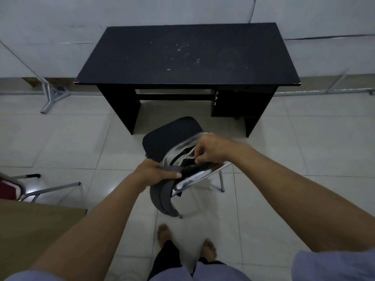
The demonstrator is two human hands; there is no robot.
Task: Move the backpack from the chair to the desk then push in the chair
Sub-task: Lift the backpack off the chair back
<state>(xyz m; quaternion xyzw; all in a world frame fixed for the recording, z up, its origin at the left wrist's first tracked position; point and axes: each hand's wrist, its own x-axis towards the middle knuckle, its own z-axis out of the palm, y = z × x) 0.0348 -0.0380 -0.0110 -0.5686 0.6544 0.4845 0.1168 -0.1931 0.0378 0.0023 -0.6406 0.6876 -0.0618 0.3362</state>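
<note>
Nearest the camera, two bare feet [165,234] stand on the tiled floor [284,151], behind the chair [172,132]. Both forearms reach forward over the chair's chrome back rail [197,177]. The left hand [157,172] is closed on the grey strap [165,196] of the bag [182,154], thumb on top; the strap loops down behind the backrest. The right hand [213,148] pinches the dark upper part of the bag, fingers curled shut on it; whether that part is a handle or a fold of fabric cannot be told. The bag, pale grey with dark trim, rests on the rear of the dark seat against the backrest, so it is not yet lifted. Beyond the chair, well apart from it, stands the black bench [186,55], its scuffed top carrying nothing; the kneehole opens toward the chair. Step in hand, as judged: securing the grip before the lift. The next move calls for raising the bag clear of the back rail, freeing the hanging strap from the frame, then carrying it forward over the seat to the bench. Pushing in the chair remains to be done.
</note>
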